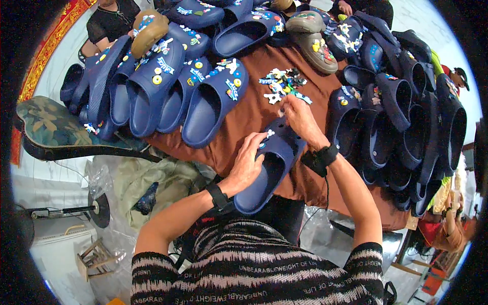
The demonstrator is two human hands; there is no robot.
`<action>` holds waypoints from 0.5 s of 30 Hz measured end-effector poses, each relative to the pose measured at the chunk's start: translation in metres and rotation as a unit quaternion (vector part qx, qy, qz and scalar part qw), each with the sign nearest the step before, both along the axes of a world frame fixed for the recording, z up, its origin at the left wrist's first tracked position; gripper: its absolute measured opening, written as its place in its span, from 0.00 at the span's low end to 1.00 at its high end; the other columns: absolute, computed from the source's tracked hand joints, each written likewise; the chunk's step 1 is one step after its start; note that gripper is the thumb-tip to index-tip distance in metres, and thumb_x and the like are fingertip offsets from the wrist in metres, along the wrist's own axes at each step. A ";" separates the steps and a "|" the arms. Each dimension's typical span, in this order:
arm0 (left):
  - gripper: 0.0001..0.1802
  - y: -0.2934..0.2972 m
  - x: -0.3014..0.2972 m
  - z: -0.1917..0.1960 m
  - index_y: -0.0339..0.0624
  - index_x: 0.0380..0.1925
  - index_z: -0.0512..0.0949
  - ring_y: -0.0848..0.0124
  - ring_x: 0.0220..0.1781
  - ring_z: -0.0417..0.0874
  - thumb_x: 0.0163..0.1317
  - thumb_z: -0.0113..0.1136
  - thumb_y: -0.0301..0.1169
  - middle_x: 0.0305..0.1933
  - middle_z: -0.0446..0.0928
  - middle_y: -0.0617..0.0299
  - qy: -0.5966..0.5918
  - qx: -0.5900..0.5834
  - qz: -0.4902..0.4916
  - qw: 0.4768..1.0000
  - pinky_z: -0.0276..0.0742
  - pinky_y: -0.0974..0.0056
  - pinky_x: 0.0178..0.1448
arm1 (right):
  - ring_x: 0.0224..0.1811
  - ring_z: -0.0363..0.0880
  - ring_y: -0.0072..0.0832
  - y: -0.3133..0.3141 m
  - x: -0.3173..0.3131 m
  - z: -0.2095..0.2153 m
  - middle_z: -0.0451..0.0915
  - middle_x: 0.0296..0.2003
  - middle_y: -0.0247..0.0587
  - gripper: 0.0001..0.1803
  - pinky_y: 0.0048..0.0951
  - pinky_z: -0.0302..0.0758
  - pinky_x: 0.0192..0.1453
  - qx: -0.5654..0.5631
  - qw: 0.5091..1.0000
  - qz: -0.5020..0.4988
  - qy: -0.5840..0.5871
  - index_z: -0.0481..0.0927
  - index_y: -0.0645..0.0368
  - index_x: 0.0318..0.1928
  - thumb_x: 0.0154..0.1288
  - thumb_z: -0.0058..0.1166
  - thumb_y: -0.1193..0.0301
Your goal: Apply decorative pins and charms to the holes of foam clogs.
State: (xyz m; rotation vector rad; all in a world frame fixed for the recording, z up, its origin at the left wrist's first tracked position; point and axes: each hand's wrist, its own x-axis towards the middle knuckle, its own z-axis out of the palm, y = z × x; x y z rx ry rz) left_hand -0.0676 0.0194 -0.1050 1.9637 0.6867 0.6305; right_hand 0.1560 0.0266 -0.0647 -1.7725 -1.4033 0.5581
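Note:
A navy blue clog [254, 189] with holes in its upper rests in front of me, toe pointing away, at the near edge of the brown cloth. My left hand [246, 158] grips the clog's left side, fingers over the upper next to a small white charm [270, 133] fixed there. Over the toe, my right hand [302, 118] has its fingertips pinched together; whatever lies between them is too small to make out. Just beyond these fingers is a loose pile of colourful shoe charms [285, 84].
Decorated navy clogs [211, 114] crowd the table's left and far sides, and more navy clogs [376, 132] are heaped at right. Brown-grey clogs [317, 51] lie at the back. Other people [109, 23] sit across the table. A camouflage-patterned seat [56, 124] stands at left.

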 end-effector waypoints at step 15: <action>0.36 -0.003 0.001 -0.004 0.34 0.69 0.57 0.45 0.75 0.62 0.60 0.53 0.17 0.69 0.62 0.40 0.016 0.006 0.040 0.999 0.58 0.52 0.78 | 0.46 0.82 0.50 -0.009 -0.020 0.017 0.82 0.40 0.52 0.16 0.48 0.79 0.50 -0.054 0.939 0.254 -0.224 0.86 0.56 0.44 0.67 0.57 0.59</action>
